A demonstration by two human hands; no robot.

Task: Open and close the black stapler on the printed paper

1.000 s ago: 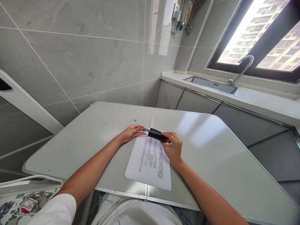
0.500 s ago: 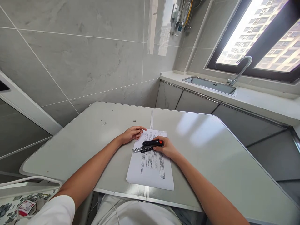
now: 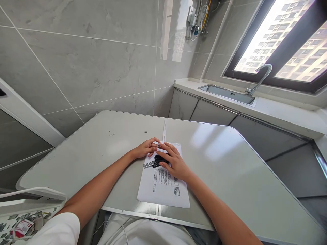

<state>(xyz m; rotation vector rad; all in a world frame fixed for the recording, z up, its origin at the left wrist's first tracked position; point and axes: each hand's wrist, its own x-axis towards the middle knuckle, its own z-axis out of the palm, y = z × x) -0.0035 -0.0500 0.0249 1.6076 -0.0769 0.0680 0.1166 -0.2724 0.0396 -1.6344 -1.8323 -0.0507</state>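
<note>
A sheet of printed paper lies on the table in front of me. On it rests a black stapler with its metal staple channel sticking out to the left. My left hand is at the paper's upper left edge, its fingertips pinched around a tiny greyish piece too small to make out. My right hand reaches over the stapler and partly covers it. Its fingers are stretched and apart, the tips meeting those of my left hand.
On the white folding table lie small dark strips and thin loose bits. A sink with a faucet is at the right under a window. A white rack stands at lower left.
My right hand has let go of the stapler, leaving it on the paper, and has moved up and left to my left hand's fingertips. The left hand has barely moved.
</note>
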